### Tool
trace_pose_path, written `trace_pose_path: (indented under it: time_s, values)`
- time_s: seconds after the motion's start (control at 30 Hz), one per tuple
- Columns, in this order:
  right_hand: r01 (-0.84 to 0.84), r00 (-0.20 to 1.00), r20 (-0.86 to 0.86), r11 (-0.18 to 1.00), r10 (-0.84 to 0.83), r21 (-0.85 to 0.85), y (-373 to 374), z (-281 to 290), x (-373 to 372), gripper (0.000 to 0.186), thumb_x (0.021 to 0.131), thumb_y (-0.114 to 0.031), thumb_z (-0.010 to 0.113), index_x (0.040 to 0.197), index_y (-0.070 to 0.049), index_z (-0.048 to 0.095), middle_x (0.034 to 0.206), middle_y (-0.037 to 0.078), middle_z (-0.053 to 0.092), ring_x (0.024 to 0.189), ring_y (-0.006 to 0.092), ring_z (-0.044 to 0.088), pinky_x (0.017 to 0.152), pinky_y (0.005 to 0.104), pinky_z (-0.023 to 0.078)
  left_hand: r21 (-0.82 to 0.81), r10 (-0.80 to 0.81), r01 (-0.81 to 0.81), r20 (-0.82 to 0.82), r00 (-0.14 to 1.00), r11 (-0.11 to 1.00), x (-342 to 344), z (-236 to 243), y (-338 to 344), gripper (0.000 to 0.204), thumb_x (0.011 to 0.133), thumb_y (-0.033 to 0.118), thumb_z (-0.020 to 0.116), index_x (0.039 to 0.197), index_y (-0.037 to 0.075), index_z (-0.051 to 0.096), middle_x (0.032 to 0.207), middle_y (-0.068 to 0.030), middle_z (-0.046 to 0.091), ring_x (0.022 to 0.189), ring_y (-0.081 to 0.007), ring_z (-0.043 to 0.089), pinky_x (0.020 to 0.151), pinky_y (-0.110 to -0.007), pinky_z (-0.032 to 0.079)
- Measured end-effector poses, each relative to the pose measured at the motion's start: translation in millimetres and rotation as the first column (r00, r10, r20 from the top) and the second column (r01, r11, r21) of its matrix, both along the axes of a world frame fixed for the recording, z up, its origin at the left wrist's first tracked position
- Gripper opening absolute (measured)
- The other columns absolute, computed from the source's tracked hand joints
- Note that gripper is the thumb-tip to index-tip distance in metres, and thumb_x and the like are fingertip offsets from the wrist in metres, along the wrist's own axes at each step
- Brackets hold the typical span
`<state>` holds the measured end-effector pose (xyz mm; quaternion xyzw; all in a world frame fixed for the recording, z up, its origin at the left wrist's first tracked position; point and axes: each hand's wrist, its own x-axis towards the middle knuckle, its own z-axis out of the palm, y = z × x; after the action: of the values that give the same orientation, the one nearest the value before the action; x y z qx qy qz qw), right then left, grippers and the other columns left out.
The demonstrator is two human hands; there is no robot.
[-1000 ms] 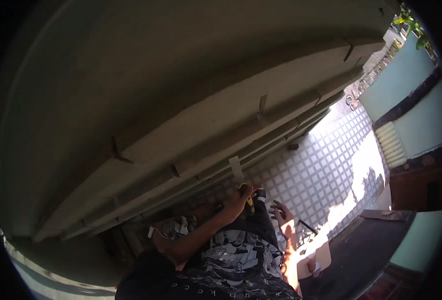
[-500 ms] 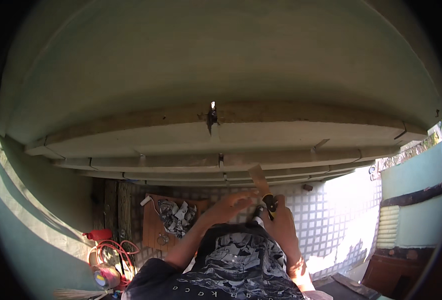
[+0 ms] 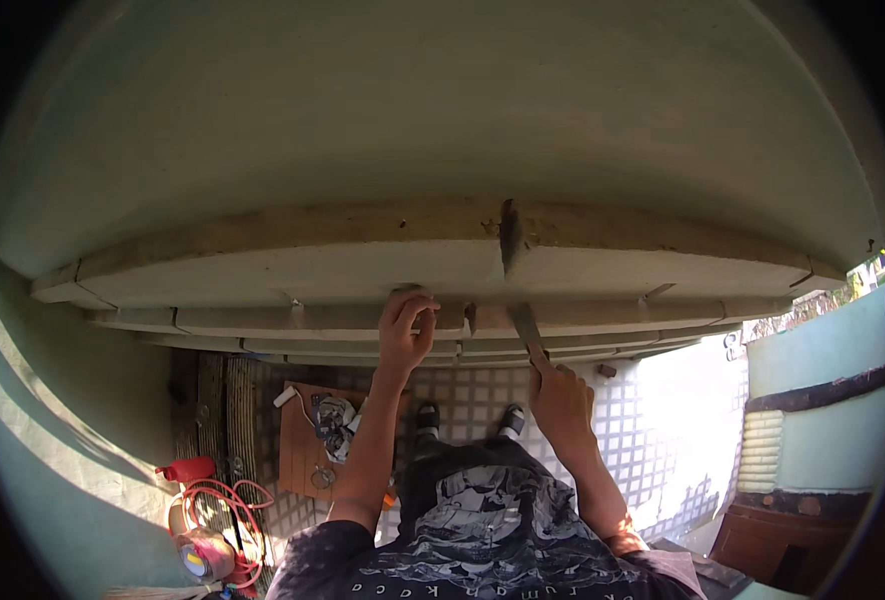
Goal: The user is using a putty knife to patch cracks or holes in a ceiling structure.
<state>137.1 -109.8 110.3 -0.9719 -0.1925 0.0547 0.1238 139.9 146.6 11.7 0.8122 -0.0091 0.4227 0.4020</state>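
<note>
Under the panel (image 3: 442,110), the ledges (image 3: 352,222) run crosswise. Your left hand (image 3: 405,332) has risen toward them, fingers half curled; I can't tell whether they hold anything. Your right hand (image 3: 560,400), fingers wrapped round the scraper (image 3: 527,328), has reached forward too, likely bringing the blade into working range. Its long axis points away from you, leaning slightly left.

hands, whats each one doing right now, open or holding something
Left hand: raised, partly curled; cannot tell if it holds anything.
Right hand: closed, holding a scraper.
</note>
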Motion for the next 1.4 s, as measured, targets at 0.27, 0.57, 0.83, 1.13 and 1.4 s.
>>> trace_pose_path:
  time_s: [0.27,0.57,0.83,1.13,1.4]
  values:
    - [0.093,0.993,-0.064,0.991,-0.099,-0.094,19,6,4,0.043,0.092,-0.023,0.053,0.135,-0.021,0.052,0.073,0.021,0.065,0.069,0.0412,0.065,0.064,0.0511,0.052,0.135,-0.012,0.011,0.005,1.000,0.991,0,-12,2,0.020,0.075,-0.005,0.063,0.087,0.011,0.062,0.090,-0.0058,0.062,0.065,-0.0240,0.062,0.052,-0.033,0.050]
    - [0.071,0.991,-0.108,0.996,-0.077,-0.060,36,16,-5,0.043,0.093,-0.020,0.051,0.136,-0.019,0.051,0.072,0.022,0.064,0.072,0.0407,0.066,0.065,0.0537,0.052,0.056,-0.020,0.022,-0.046,0.999,0.998,-1,-10,0,0.019,0.074,-0.005,0.063,0.086,0.010,0.062,0.088,-0.0066,0.062,0.070,-0.0263,0.064,0.055,-0.035,0.052]
    - [0.093,0.981,-0.168,0.994,-0.100,-0.052,57,5,-8,0.046,0.093,-0.022,0.050,0.138,-0.017,0.048,0.073,0.022,0.066,0.071,0.0409,0.067,0.066,0.0532,0.052,0.083,0.000,0.002,-0.028,1.000,0.997,-1,-9,0,0.020,0.073,-0.005,0.063,0.085,0.010,0.062,0.088,-0.0067,0.062,0.072,-0.0266,0.064,0.058,-0.035,0.052]
    - [0.136,0.982,-0.121,0.989,-0.143,-0.065,51,6,-12,0.045,0.092,-0.022,0.051,0.137,-0.023,0.049,0.071,0.023,0.065,0.069,0.0414,0.066,0.065,0.0532,0.052,0.047,-0.015,0.018,-0.067,0.998,0.999,-4,-11,3,0.020,0.072,-0.007,0.063,0.085,0.009,0.061,0.087,-0.0070,0.062,0.070,-0.0260,0.064,0.056,-0.034,0.052]
    - [0.116,0.983,-0.134,0.991,-0.124,-0.065,45,11,-13,0.043,0.092,-0.021,0.050,0.135,-0.020,0.051,0.072,0.022,0.065,0.071,0.0410,0.066,0.066,0.0528,0.052,0.076,0.030,-0.032,0.028,0.999,0.997,0,0,1,0.019,0.073,-0.008,0.061,0.083,0.008,0.060,0.085,-0.0071,0.061,0.066,-0.0253,0.063,0.053,-0.034,0.050]
